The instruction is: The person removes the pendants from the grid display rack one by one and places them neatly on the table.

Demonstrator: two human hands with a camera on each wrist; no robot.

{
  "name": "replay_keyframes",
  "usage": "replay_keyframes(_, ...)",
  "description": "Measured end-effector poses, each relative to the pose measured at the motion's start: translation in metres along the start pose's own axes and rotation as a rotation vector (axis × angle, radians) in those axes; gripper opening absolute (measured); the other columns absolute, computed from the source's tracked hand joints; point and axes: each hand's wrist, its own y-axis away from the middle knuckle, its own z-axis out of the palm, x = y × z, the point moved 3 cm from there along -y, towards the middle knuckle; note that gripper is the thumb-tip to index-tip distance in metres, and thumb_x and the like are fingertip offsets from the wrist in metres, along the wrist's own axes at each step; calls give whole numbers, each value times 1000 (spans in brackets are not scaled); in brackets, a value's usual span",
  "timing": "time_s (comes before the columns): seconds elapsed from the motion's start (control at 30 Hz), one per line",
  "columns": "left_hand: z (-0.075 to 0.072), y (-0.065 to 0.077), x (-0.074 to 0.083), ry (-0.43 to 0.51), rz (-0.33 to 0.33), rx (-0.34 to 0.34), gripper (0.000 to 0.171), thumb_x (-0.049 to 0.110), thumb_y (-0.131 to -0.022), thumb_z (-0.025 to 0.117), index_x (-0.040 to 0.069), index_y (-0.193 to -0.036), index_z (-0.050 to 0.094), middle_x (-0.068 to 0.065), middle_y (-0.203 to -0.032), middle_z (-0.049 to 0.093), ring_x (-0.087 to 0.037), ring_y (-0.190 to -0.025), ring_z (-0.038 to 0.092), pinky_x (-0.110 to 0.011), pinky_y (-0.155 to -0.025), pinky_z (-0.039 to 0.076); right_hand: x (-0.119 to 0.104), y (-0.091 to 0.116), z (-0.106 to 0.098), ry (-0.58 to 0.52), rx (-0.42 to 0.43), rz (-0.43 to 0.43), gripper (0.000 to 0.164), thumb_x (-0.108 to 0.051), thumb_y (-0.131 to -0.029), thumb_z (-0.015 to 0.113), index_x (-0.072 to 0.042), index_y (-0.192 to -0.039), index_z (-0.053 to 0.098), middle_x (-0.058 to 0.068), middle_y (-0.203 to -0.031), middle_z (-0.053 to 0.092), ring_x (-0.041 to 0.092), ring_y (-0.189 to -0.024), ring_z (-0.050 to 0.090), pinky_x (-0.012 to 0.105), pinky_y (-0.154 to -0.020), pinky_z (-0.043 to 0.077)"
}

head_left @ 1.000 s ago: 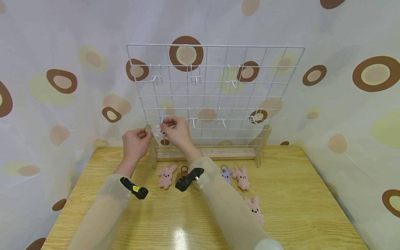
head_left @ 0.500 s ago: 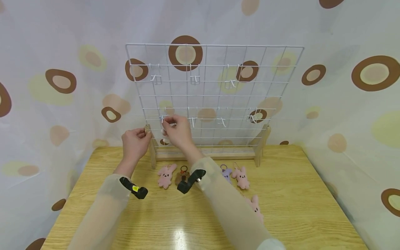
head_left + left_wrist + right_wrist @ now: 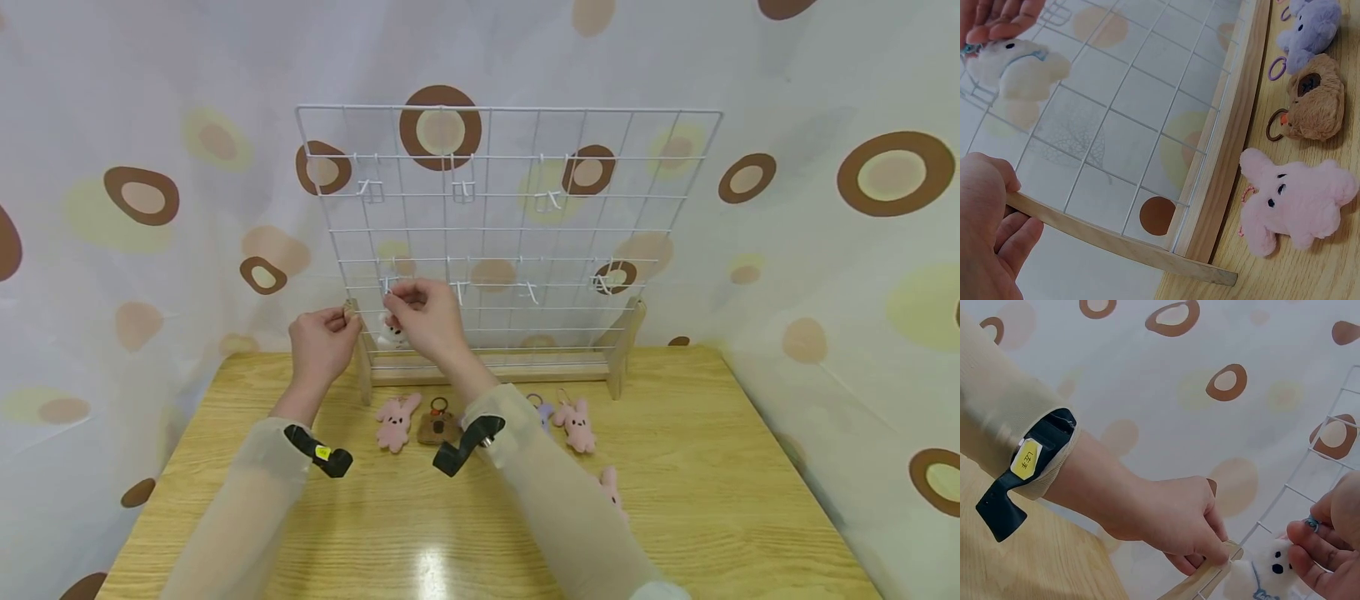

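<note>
A small white plush keychain (image 3: pixel 391 333) with a dark nose and a light blue cord dangles in front of the lower left of the white wire grid rack (image 3: pixel 487 229). My right hand (image 3: pixel 429 312) pinches the blue fitting (image 3: pixel 1312 523) at its top between thumb and finger, beside a white hook (image 3: pixel 387 283). Whether the fitting is on that hook cannot be told. With thumb and fingers, my left hand (image 3: pixel 322 342) grips the upper end of the rack's left wooden upright (image 3: pixel 1122 244).
Along the rack's foot lie a pink plush (image 3: pixel 394 423), a brown plush (image 3: pixel 438 427), a purple plush (image 3: pixel 1313 34) and another pink plush (image 3: pixel 577 427). One more pink plush (image 3: pixel 611 487) is partly behind my right forearm. Several white hooks stick out from the grid in two rows.
The white plush has turned and hangs slightly lower below my right fingers, which stay near the same hook. My left hand keeps its grip on the upright.
</note>
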Motion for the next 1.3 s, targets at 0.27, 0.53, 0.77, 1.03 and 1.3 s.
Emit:
replay_keyframes(0.27,0,0,1,-7,-8,2,32,19,-99,71,-6,-117,78,-21,-103,78,-28,-97,78,-38,-78,63,-2,9,-3,-18,-39,-44,9,-2,-101,70,7,-104,71,13,-90,70,16,-72,70,35,-71,64)
replay_keyframes(0.53,-1,1,0,-5,-13,-5,33,20,-99,70,-6,-118,78,-21,-103,78,-28,-97,78,-29,-75,62,6,25,-12,26,-114,-42,12,-3,-102,70,7,-107,72,16,-96,72,15,-72,69,30,-70,63)
replay_keyframes(0.77,-2,3,3,1,1,-1,33,19,-99,70,-7,-117,77,-22,-103,77,-30,-97,78,-38,-80,63,12,37,-23,133,-199,-89,12,-9,-103,71,2,-105,76,11,-88,74,20,-71,69,34,-67,61)
replay_keyframes(1.03,-2,3,2,3,-24,-13,34,20,-100,69,-7,-120,77,-22,-105,77,-30,-99,77,-40,-82,63,6,53,-34,171,-282,-100,14,-11,-102,72,2,-104,76,8,-90,75,20,-75,69,44,-71,61)
replay_keyframes(1.3,-1,4,3,-2,-36,-25,34,20,-101,69,-6,-120,76,-22,-106,77,-29,-100,77,-34,-80,63,2,68,-50,257,-304,-108,14,-15,-102,73,-2,-103,78,2,-93,73,18,-81,66,30,-71,57)
